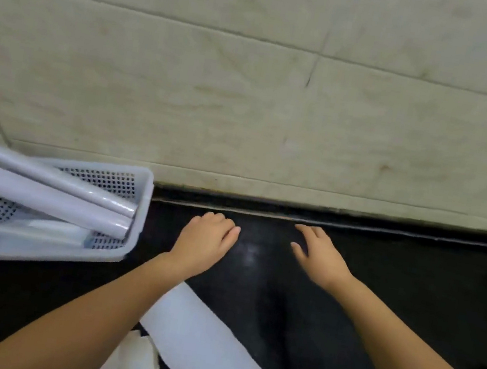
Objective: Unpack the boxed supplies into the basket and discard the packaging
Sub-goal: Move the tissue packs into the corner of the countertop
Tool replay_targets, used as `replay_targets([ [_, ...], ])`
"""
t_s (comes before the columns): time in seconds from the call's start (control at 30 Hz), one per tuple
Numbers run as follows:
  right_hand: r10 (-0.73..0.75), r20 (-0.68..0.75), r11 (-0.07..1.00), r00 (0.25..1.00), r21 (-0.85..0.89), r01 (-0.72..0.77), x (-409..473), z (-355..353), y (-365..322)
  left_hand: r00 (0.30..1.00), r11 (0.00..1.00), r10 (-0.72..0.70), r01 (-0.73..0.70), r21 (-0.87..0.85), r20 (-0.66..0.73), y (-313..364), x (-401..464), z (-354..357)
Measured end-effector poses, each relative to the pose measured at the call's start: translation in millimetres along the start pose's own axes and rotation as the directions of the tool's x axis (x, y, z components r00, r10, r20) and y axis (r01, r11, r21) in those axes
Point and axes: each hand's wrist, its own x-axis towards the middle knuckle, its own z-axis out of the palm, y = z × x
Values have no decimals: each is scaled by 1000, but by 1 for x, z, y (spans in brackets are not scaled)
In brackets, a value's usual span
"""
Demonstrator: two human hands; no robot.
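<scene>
Both hands are hovering empty over the dark table [410, 290], the left hand [204, 242] loosely curled, the right hand [320, 257] spread, while the white box [206, 347] is lying just behind the left forearm, long axis slanting toward the near right, basket [142, 200] at left.

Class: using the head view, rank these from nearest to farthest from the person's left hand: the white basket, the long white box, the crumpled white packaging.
1. white basket, just left of the left hand
2. long white box, below, toward the person
3. crumpled white packaging, lowest, beside the box
</scene>
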Motion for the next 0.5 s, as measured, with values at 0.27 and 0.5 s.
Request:
replay_targets([
  [0.27,373,-84,928,924,9,-373,-145,-72,252,896,953,296,-300,-41,329,248,34,158],
  [0.5,626,-93,772,774,-61,-632,-230,-87,355,775,938,320,-340,-67,545,359,6,252],
])
